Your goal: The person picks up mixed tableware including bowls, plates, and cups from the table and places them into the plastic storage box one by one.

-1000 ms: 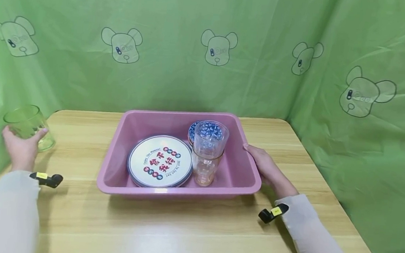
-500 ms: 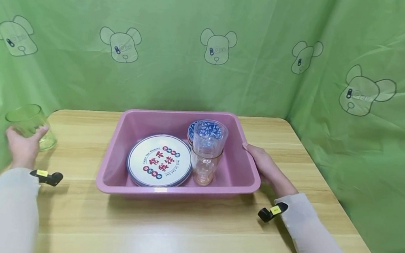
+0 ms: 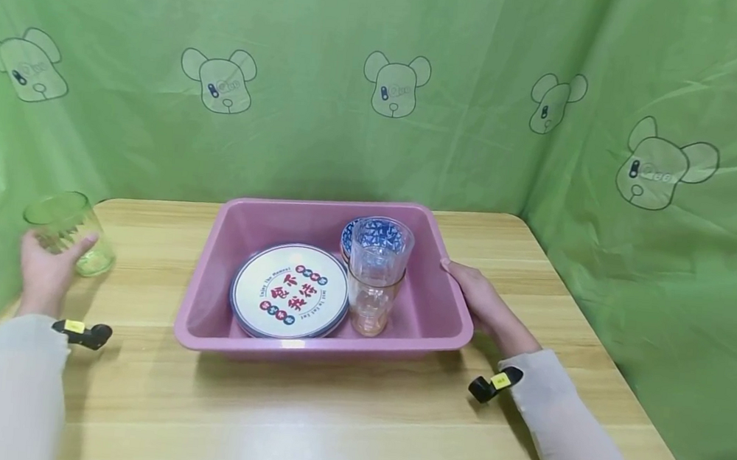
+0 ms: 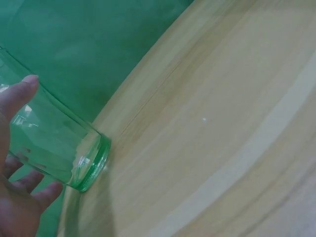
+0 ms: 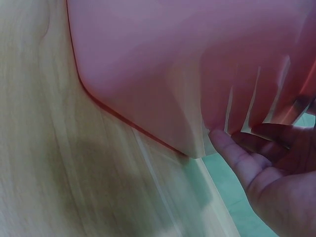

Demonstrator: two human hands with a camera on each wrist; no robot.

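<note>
My left hand (image 3: 48, 269) holds a clear green drinking glass (image 3: 83, 243) at the table's left, thumb on its near side and fingers round the far side. In the left wrist view the glass (image 4: 61, 143) leans with its base close to the tabletop; whether it touches cannot be told. My right hand (image 3: 484, 300) grips the right rim of a pink plastic basin (image 3: 323, 351), its fingers (image 5: 232, 150) under the rim against the outer wall. Inside the basin lie a stack of white plates (image 3: 289, 293), stacked clear glasses (image 3: 375, 282) and blue-patterned bowls (image 3: 349, 235), partly hidden.
The basin stands on a light wooden table (image 3: 223, 423). Green curtains (image 3: 295, 156) printed with bear heads hang behind and at both sides, close to the table's edges. A bare strip of table lies between the green glass and the basin's left wall.
My left hand has shifted the green glass a little to the right along the table. My right hand stays on the basin rim, and the basin's contents keep their places.
</note>
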